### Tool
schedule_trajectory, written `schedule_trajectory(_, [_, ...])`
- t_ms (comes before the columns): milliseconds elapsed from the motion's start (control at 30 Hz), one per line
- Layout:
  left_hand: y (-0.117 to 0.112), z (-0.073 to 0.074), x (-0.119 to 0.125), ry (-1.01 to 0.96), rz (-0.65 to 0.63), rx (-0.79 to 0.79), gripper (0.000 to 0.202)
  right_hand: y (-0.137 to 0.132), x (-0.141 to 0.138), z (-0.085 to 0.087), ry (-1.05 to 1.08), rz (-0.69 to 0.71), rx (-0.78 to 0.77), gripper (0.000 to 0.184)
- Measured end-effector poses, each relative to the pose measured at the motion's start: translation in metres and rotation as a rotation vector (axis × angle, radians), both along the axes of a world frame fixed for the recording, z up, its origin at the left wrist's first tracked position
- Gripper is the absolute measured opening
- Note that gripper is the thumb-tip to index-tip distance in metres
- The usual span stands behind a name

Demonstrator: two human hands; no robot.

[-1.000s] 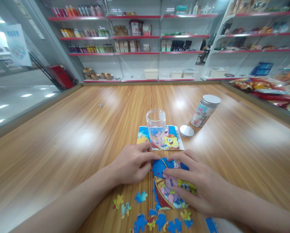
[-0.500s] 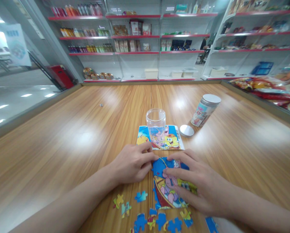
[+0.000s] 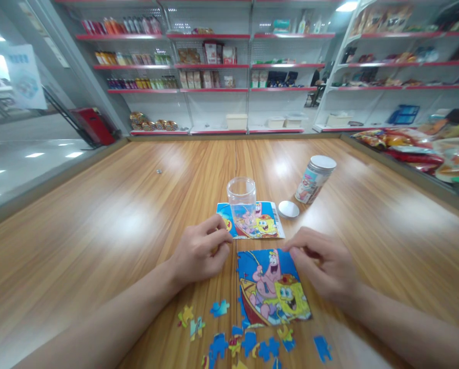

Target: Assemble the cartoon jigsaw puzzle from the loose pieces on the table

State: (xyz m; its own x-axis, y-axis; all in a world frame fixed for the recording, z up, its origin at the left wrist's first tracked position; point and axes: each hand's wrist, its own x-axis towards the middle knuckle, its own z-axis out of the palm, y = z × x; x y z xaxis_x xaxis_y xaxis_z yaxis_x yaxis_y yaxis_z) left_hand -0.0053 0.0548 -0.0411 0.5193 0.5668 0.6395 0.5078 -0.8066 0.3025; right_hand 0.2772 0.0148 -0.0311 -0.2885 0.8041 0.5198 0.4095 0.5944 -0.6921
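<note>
A partly joined jigsaw puzzle (image 3: 268, 287) lies flat on the table, showing a pink starfish and a yellow sponge character in a boat. Its left edge has open tabs. My right hand (image 3: 325, 264) is closed, with thumb and forefinger at the puzzle's top right edge. Left of the puzzle and apart from it, my left hand (image 3: 202, 250) rests with curled fingers, and nothing shows in them. Loose blue pieces (image 3: 248, 343) lie below the puzzle. To the left are a light-blue piece (image 3: 219, 308) and a yellow piece (image 3: 185, 315).
A clear plastic jar (image 3: 241, 200) stands on the printed picture sheet (image 3: 270, 207) beyond my hands. A white lid (image 3: 288, 209) and a labelled canister (image 3: 315, 179) are to its right. Bagged snacks (image 3: 410, 148) lie past the table's right edge; stocked shelves (image 3: 210, 89) stand behind.
My right hand has drawn off the puzzle's face to its top right edge, uncovering the picture. My left hand has shifted away from the puzzle's left edge. The camera view has tilted slightly.
</note>
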Motion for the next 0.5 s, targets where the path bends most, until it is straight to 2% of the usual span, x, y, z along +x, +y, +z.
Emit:
schedule_trajectory(67, [0.002,0.0,-0.001,-0.035,0.015,0.031,0.014,0.006,0.001,-0.002,0.039,-0.086,-0.124,0.02])
schedule_trajectory(133, [0.005,0.001,-0.002,-0.06,0.037,0.06,0.015,0.013,0.0,-0.005,0.044,-0.083,-0.196,0.023])
schedule_trajectory(300, [0.011,0.006,-0.006,-0.175,0.151,0.156,0.02,0.02,-0.002,-0.008,0.093,-0.101,-0.185,0.021])
schedule_trajectory(400, [-0.003,0.025,-0.007,-0.227,0.181,0.235,0.017,0.019,-0.001,-0.008,0.099,-0.112,-0.167,0.02])
schedule_trajectory(500, [-0.043,0.057,-0.006,-0.216,0.093,0.353,0.011,0.016,0.001,-0.007,0.086,-0.083,-0.168,0.018])
